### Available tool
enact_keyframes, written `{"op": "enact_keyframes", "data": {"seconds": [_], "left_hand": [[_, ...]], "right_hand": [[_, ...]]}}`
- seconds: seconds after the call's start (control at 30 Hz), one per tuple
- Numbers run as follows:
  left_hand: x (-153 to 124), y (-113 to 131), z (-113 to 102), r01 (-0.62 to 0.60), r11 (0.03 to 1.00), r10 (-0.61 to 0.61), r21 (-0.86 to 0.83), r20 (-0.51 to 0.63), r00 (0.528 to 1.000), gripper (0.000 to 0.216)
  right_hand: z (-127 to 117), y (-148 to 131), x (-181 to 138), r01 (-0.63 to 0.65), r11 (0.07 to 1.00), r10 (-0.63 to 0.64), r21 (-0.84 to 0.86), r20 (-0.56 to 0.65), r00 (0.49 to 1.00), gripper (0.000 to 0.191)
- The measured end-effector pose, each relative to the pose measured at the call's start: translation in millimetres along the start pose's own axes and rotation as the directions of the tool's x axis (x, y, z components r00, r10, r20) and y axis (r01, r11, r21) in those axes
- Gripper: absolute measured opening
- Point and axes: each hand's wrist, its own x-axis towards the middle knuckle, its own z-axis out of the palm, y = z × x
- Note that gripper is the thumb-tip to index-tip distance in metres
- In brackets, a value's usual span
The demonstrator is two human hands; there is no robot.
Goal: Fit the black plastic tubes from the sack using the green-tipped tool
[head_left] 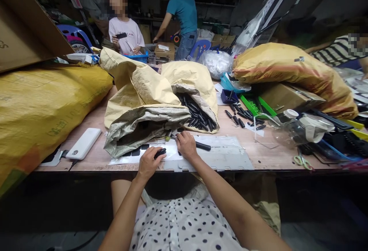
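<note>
My left hand (148, 163) is closed around a short black plastic piece (160, 153) at the table's front edge. My right hand (186, 145) grips a small hammer (203, 146); its black handle sticks out to the right, and a metal head with a yellow-green face shows on the left. Both hands are over a white sheet (172, 153) bearing black patches and a grey board (218, 155). Just behind them lies an open paper sack (149, 118), its mouth toward me. A second sack (192, 73) spills black tapered pieces (198, 115).
A white power bank (83, 143) lies at left beside a big yellow sack (48, 105). To the right are loose black pieces (241, 113), a green tray (257, 105), a clear plastic jug (301, 128) and scissors (303, 162). Two people are behind the table, another at far right.
</note>
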Motion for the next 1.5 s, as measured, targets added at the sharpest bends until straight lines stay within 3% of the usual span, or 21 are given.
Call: {"op": "enact_keyframes", "data": {"seconds": [0.13, 0.43, 0.77, 1.03, 1.23, 1.5], "left_hand": [[-1.9, 5.0, 4.1, 0.06, 0.998, -0.062, 0.02, 0.089, 0.994, 0.008], [13.7, 5.9, -1.7, 0.109, 0.993, -0.098, -0.041, 0.212, 0.972, 0.017], [15.0, 4.5, -6.9, 0.118, 0.984, -0.089, -0.136, 0.205, 0.975, 0.014], [14.6, 2.8, -9.0, 0.137, 0.98, -0.103, -0.143, 0.222, 0.97, 0.023], [17.3, -1.0, -10.8, 0.176, 0.974, -0.138, -0.14, 0.244, 0.96, 0.018], [18.4, -1.8, -8.7, 0.169, 0.977, -0.136, -0.128, 0.232, 0.963, 0.016]], "right_hand": [[-1.1, -0.6, 0.4, -0.01, 1.0, 0.01, 0.007, 0.013, 1.0, 0.017], [-0.5, 0.4, 0.1, -0.004, 1.0, 0.004, 0.018, 0.01, 1.0, 0.018], [-3.4, -0.4, 0.4, -0.007, 1.0, 0.007, 0.009, 0.018, 1.0, 0.019], [-2.8, 0.9, 0.6, -0.009, 1.0, 0.008, 0.018, 0.021, 1.0, 0.021], [-5.4, -0.1, 1.9, -0.015, 1.0, 0.014, 0.019, 0.04, 0.999, 0.021], [-23.0, -4.9, -3.8, -0.009, 0.997, 0.005, 0.079, 0.063, 0.998, 0.023]]}}
